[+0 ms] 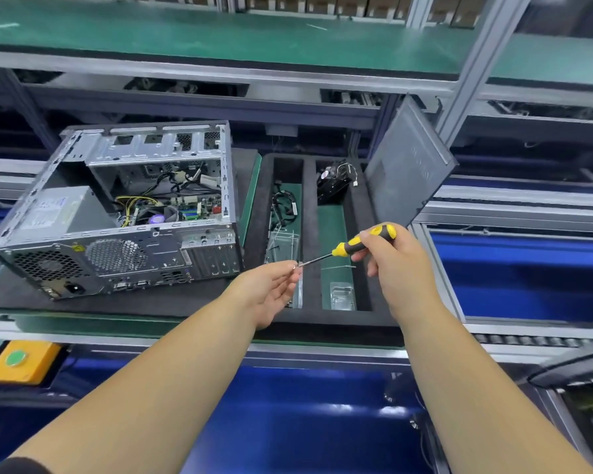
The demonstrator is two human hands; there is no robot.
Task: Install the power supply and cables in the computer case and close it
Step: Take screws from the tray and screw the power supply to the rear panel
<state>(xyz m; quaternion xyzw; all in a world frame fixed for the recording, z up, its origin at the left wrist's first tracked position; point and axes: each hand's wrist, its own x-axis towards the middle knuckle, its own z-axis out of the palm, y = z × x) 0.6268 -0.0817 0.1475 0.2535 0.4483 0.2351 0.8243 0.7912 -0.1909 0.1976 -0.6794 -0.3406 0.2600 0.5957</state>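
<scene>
Computer case is lying open-side up on a black foam mat, off to the left of both hands, well apart from them. Power supply is sitting inside it at the case's left end; yellow and black cables are bunching over the motherboard beside it. Right hand is gripping the yellow-black screwdriver by the handle, fingers curled round it, shaft pointing left and down. Left hand is pinching something small and silvery at the screwdriver tip, likely a screw, too small to tell for sure. Both hands are hovering over a black foam tray with long slots. Beyond the left hand, a slot is holding loose black wires; beyond the right hand, a dark fan unit is sitting in the next slot. The grey side panel is leaning upright past the right hand. A yellow box with a green button is sitting near the left elbow.
</scene>
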